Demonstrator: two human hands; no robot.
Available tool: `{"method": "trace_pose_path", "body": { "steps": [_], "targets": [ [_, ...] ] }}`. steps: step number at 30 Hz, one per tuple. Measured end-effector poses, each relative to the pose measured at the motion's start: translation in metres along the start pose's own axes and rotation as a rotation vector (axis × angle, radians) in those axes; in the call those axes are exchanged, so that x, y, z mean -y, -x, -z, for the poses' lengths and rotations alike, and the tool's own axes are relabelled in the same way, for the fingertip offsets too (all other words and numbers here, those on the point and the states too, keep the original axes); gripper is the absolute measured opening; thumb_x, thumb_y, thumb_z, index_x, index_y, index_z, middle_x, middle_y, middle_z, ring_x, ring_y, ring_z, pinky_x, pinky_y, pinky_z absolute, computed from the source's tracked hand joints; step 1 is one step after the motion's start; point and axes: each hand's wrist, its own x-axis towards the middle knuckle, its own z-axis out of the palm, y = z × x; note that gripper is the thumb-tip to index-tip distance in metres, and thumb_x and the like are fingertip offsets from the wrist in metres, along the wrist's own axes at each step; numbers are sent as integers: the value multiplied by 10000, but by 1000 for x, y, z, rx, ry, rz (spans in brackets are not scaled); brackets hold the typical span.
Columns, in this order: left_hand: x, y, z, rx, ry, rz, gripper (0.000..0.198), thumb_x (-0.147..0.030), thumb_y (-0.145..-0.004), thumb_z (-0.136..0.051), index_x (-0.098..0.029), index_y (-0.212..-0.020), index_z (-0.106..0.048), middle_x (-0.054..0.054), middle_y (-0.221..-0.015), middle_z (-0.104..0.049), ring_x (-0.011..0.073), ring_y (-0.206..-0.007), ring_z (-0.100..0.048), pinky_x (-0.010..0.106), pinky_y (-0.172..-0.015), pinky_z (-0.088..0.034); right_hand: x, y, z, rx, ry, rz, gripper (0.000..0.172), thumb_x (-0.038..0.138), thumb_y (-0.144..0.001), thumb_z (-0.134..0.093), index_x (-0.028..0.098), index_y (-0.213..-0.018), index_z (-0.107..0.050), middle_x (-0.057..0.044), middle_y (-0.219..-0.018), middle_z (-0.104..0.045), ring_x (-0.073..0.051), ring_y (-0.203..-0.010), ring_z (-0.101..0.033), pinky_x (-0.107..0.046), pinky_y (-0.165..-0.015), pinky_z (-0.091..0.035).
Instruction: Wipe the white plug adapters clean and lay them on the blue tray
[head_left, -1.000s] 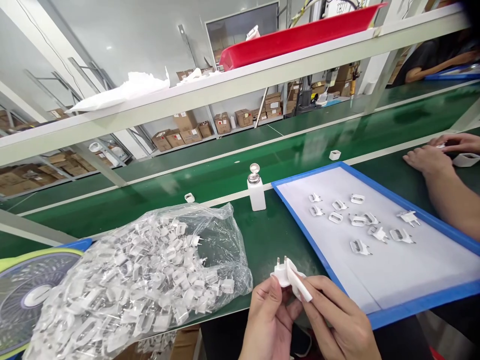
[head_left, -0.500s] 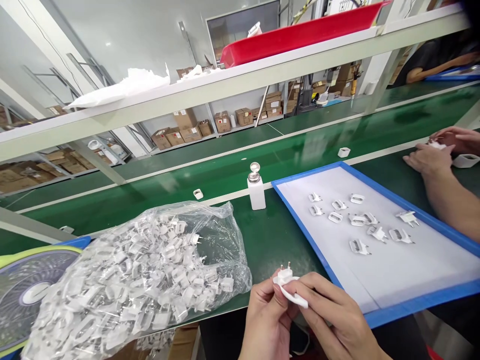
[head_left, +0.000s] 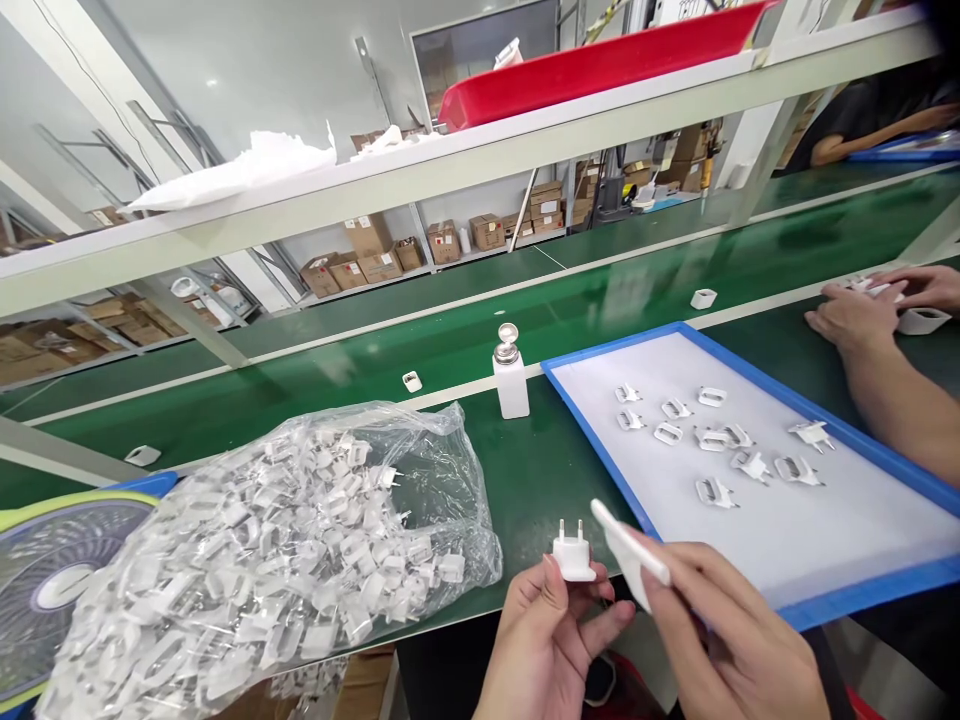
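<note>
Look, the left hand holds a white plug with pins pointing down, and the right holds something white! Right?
Almost: in the head view the pins point up. The left hand does hold the white plug, the right hand something white.

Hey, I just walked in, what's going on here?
A person is seated at a green bench with a white plug in the left hand, prongs up. The right hand holds a folded white pad beside it. More plugs lie scattered on the blue-edged tray to the right, and a clear bag full of them is on the left. A bottle stands between bag and tray. At far right, a co-worker's hands handle something white.
</note>
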Motion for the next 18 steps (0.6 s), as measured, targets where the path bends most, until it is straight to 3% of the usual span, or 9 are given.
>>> {"method": "trace_pose_path", "body": {
  "steps": [4,8,13,18],
  "targets": [
    [9,-1,7,-16,-115,-122,430,-494,-638,-925,-165,-893,-817,129,-992,-754,296,-986,-690,415,-883,-564,7,-3,-4,165,-103,162,537,88,-980,-517,265,-1486,-524,-84,-1194,-673,-199,-1073,-689,-248,-886,-588],
    [12,-4,9,18,-248,-257,429,-523,-678,-890,-141,-864,-833,132,-956,-745,292,-972,-675,357,-844,-543,7,-8,-6,246,-131,174,516,97,-991,-500,223,-1492,-515,-119,-1257,-665,-226,-1118,-693,-259,-880,-611],
    [15,-4,8,-47,-52,-161,426,-476,-626,-935,-156,-877,-809,131,-994,-760,292,-977,-694,385,-852,-548,5,-8,-7,196,-84,262,476,57,-976,-506,133,-1443,-555,-137,-1233,-657,-207,-1135,-681,-258,-968,-581],
    [24,-3,8,-106,38,-68,458,-486,-563,-963,-155,-789,-742,118,-971,-760,304,-1002,-698,383,-843,-554,-1,-2,-5,124,-25,347,516,17,-953,-530,136,-1456,-550,-113,-1226,-669,-168,-1127,-657,-241,-1011,-541]
  ]
}}
